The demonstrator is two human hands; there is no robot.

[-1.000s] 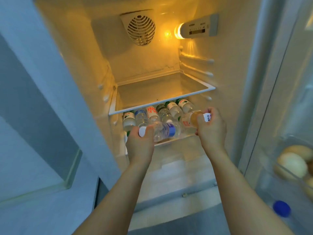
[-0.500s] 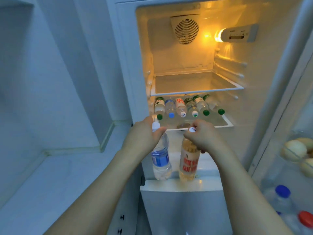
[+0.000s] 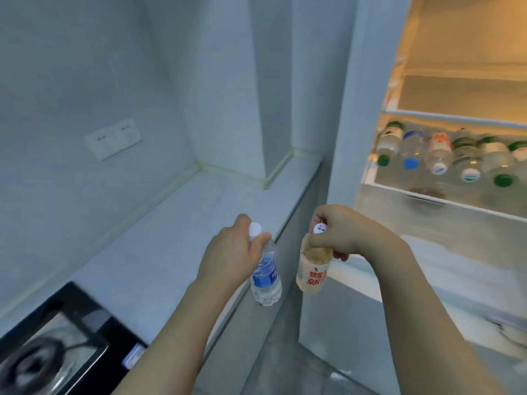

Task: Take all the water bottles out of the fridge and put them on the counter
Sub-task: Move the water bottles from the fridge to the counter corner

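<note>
1. Left hand [image 3: 228,256] has its fingers curled round the neck of a clear plastic water bottle with a blue label and white cap [image 3: 265,276], which hangs upright over the front edge of the pale stone counter [image 3: 159,238].
2. Right hand [image 3: 339,233] pinches the white-capped neck of a clear bottle with red lettering and pale brownish contents [image 3: 312,273]. This one hangs over the floor gap between the counter and the white open fridge [image 3: 356,109].
3. Held bottles: two, one per hand, close together but apart.
4. On the fridge's glass shelf [image 3: 427,192], six plastic bottles [image 3: 439,155] lie in a row, caps toward the front; the rightmost is cut by the frame edge. Visible caps: two green, one blue, two white.
5. One black gas hob [image 3: 57,346] sits at the counter's left end, blurred. One white wall socket plate [image 3: 114,138] is above the counter.
6. Compared with half a second ago, the view has swung left: the fridge interior now fills only the right edge, the hob has come into sight, and both held bottles have moved from in front of the fridge toward the counter. The shelf row is unchanged.
</note>
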